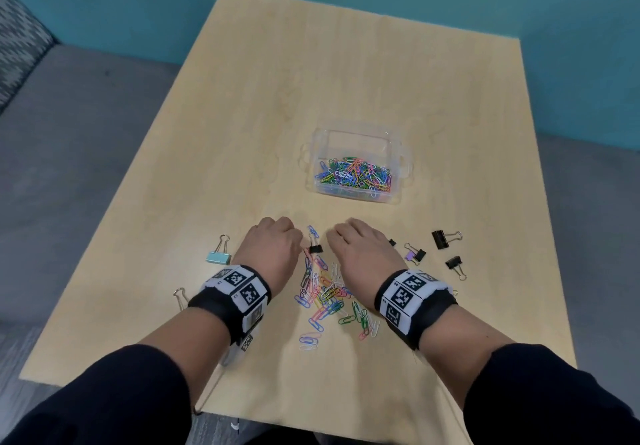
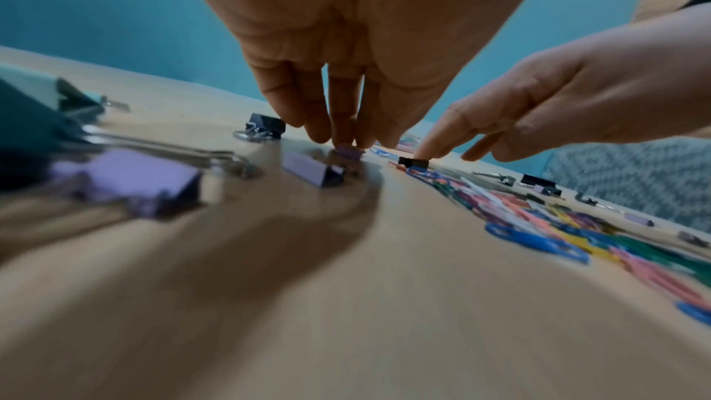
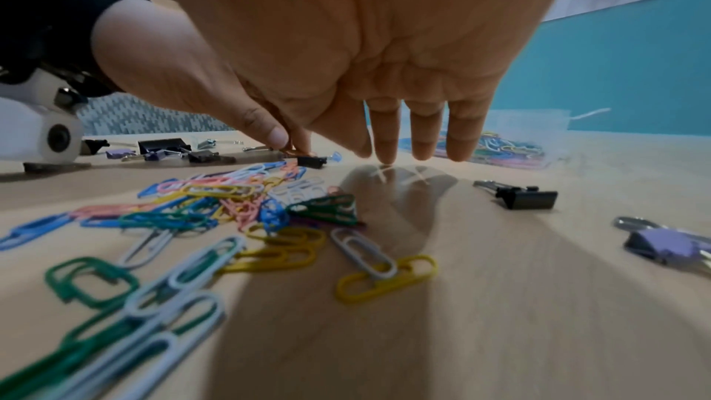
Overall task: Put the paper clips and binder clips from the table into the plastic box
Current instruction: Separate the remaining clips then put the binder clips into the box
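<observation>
The clear plastic box [image 1: 403, 171], partly filled with coloured paper clips, stands at the middle of the table. A pile of loose paper clips [image 1: 325, 294] lies between my wrists. My left hand [image 1: 273, 240] reaches down, its fingertips [image 2: 327, 133] pinching a small purple binder clip [image 2: 350, 151]. My right hand [image 1: 356, 242] points its straight fingers [image 3: 423, 145] down onto the wood and holds nothing I can see. A tiny black binder clip [image 1: 315, 248] sits between the two hands, beside my right index finger [image 2: 427, 148].
Black binder clips [image 1: 441, 238] and a purple one [image 1: 410, 255] lie right of my right hand. A teal binder clip [image 1: 219, 257] lies left of my left hand, with larger purple clips [image 2: 311, 171] under my left palm. The table's front edge is near my forearms.
</observation>
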`<state>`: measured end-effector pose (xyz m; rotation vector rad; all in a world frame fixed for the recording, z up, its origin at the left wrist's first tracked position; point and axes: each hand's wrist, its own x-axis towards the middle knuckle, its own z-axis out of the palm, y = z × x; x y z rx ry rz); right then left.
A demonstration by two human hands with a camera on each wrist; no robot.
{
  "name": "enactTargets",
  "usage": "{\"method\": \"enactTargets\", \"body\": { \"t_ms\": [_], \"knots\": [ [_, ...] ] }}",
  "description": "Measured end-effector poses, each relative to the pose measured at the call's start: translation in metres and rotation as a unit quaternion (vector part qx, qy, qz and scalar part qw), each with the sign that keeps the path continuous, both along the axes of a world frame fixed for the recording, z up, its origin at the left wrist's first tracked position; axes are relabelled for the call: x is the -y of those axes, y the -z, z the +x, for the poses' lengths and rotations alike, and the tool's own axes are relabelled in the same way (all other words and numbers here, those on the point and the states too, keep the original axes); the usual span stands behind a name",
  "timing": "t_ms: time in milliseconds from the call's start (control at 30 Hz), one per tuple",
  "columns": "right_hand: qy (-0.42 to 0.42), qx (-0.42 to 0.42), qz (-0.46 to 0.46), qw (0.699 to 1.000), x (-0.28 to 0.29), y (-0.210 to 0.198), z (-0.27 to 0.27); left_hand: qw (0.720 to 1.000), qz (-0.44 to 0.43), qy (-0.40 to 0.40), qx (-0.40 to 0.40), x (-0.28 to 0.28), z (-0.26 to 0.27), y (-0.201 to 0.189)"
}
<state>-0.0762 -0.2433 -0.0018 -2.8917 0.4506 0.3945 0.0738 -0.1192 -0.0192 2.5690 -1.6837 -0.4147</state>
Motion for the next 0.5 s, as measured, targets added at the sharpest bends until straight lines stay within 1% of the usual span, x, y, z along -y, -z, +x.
{"method": "enactTargets", "body": {
  "t_ms": [100,200,300,400,500],
  "knots": [
    [-0.018,-0.014,0.013,1.0,-0.003,-0.001,0.011,0.999,0.014,-0.018,-0.03,0.014,0.0,-0.003],
    [-0.036,-0.032,-0.009,0.999,-0.002,0.002,0.02,0.997,0.025,-0.048,-0.049,0.023,-0.001,-0.007],
    [-0.017,-0.032,-0.007,0.999,0.0,0.002,0.018,0.993,0.023,-0.09,-0.075,0.028,-0.001,-0.005],
    [0.008,-0.025,0.004,1.0,0.001,0.002,0.009,0.991,0.017,-0.099,-0.085,0.029,0.001,-0.001],
    [0.008,-0.025,-0.007,1.0,0.0,0.001,-0.006,0.987,0.009,-0.111,-0.116,0.031,0.005,-0.001]
  ]
}}
